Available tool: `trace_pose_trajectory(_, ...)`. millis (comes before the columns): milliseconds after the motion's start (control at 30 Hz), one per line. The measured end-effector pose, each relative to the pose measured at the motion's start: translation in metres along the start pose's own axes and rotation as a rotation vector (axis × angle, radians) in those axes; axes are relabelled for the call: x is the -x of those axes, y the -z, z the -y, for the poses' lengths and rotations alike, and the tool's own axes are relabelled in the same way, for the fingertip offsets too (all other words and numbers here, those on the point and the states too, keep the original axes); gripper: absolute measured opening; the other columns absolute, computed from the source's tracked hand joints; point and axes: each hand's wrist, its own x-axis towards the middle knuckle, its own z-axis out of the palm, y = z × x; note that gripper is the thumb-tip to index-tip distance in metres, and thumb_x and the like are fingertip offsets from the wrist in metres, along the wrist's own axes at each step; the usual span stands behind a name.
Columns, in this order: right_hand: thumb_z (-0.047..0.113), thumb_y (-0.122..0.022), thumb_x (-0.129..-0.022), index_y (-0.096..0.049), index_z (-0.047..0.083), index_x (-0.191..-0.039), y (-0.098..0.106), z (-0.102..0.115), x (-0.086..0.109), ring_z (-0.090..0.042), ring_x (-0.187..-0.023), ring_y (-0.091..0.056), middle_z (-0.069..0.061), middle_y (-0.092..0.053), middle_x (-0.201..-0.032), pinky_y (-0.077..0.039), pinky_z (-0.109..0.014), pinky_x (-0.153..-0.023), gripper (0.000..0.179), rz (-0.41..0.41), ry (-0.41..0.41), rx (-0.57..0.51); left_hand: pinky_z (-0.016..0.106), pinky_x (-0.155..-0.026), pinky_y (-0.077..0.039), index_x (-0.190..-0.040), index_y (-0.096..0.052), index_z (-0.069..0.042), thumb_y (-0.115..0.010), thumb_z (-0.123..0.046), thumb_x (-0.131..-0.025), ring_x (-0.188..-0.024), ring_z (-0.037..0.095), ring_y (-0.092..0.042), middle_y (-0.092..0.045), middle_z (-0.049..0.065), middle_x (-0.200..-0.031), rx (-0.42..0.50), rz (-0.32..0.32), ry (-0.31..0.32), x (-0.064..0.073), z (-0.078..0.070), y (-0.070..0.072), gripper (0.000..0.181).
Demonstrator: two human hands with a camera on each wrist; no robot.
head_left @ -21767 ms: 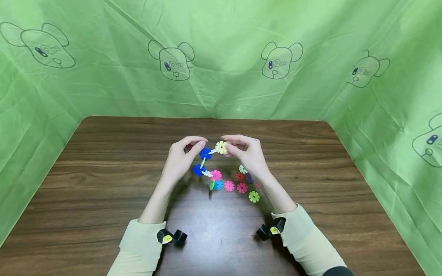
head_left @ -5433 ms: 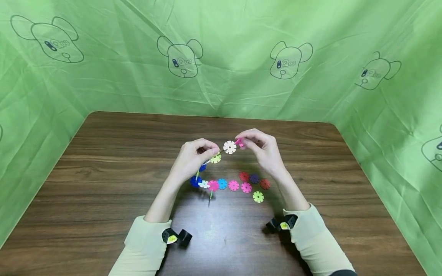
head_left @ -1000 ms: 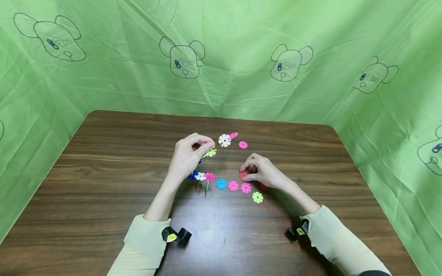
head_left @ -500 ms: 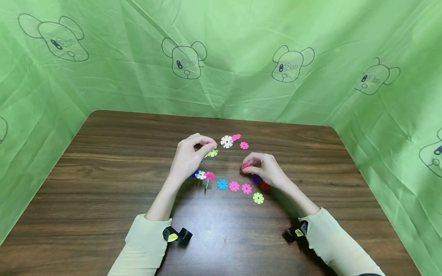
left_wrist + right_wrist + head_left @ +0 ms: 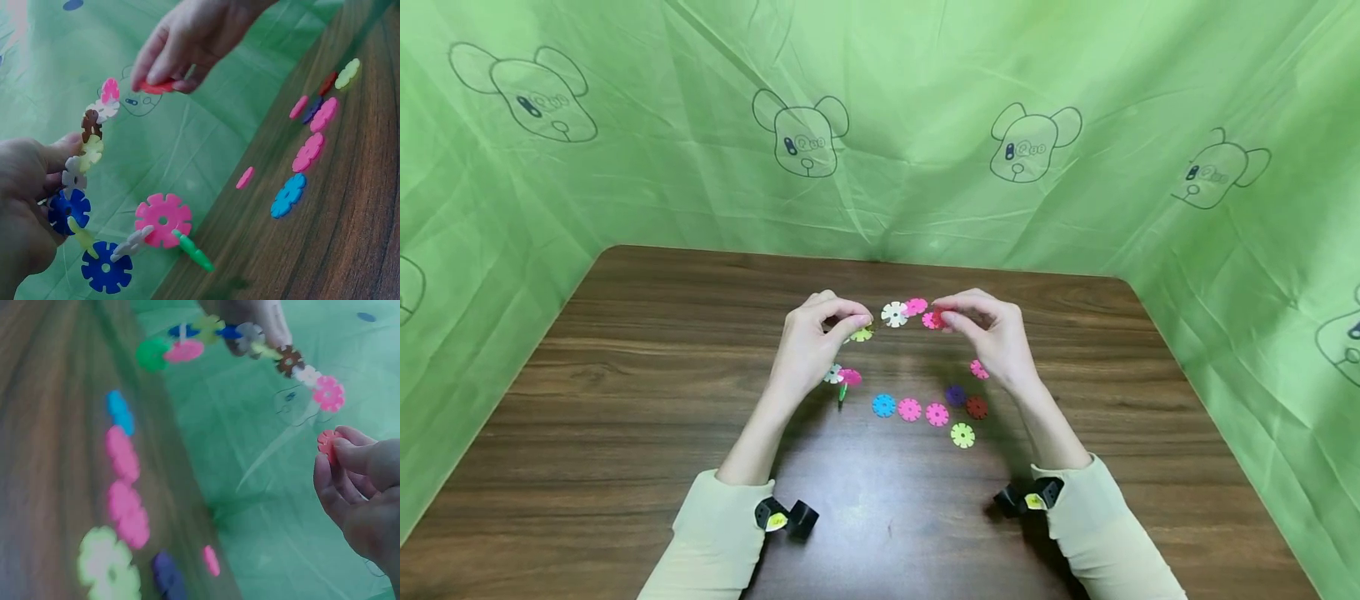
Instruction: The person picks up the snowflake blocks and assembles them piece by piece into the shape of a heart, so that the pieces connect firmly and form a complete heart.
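Note:
My left hand [image 5: 808, 342] pinches a chain of slotted snowflake discs near its brown disc [image 5: 92, 125], holding it above the table. From there the chain runs up through a white disc [image 5: 893, 314] to a pink end disc [image 5: 110, 89]. Its other part hangs down past yellow, white and blue discs [image 5: 106, 275] to a large pink disc [image 5: 163, 220] and a green one [image 5: 193, 250]. My right hand [image 5: 1000, 337] pinches a loose red disc [image 5: 327, 444] between thumb and fingers, a short gap from the pink end disc.
Loose discs lie on the wooden table [image 5: 640, 433]: a blue one [image 5: 883, 406], several pink ones [image 5: 909, 410], a purple one [image 5: 955, 395], a dark red one [image 5: 977, 407] and a yellow-green one [image 5: 962, 435]. A green curtain [image 5: 917, 208] stands behind the table.
Over the last second my right hand has lifted the red disc off the table and brought it up beside the chain's end. Since the oldest frame, the chain has gained white and pink discs beyond the yellow one.

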Motion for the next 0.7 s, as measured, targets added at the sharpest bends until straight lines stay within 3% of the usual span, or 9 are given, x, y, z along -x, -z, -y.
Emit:
trace_pose_trajectory(167,-0.002,-0.069,-0.095,-0.075,-0.002,-0.115,-0.001,0.009,-0.002,-0.009,-0.088,-0.073,0.003,-0.075,-0.103,-0.062,-0.027,-0.081,0.022,-0.049,0.048,-0.048,0.020,-0.069,-0.039,-0.091,-0.081,-0.015,-0.078,-0.016,-0.091,-0.077,0.009,-0.047,-0.061,-0.002,-0.073,-0.039,-0.038,-0.115,0.000,0.000,-0.003,0.003)
trace_pose_trajectory(333,0.000,-0.073,-0.092,-0.075,-0.001,-0.116,-0.001,0.013,-0.001,-0.007,-0.087,-0.075,0.010,-0.078,-0.099,-0.061,-0.026,-0.082,0.024,-0.084,0.034,-0.032,0.022,-0.073,-0.038,-0.090,-0.082,-0.014,-0.079,-0.014,-0.090,-0.082,0.011,-0.050,-0.062,-0.001,-0.075,-0.064,-0.072,-0.196,0.000,0.000,-0.003,0.003)
trace_pose_trajectory(700,-0.005,-0.073,-0.090,-0.074,-0.007,-0.107,0.000,0.015,-0.003,-0.008,-0.084,-0.073,0.007,-0.077,-0.095,-0.060,-0.023,-0.078,0.017,-0.099,0.094,-0.077,0.021,-0.074,-0.038,-0.091,-0.082,-0.013,-0.078,-0.012,-0.091,-0.087,0.014,-0.052,-0.061,0.000,-0.076,-0.080,-0.086,-0.255,0.001,0.002,-0.006,0.004)
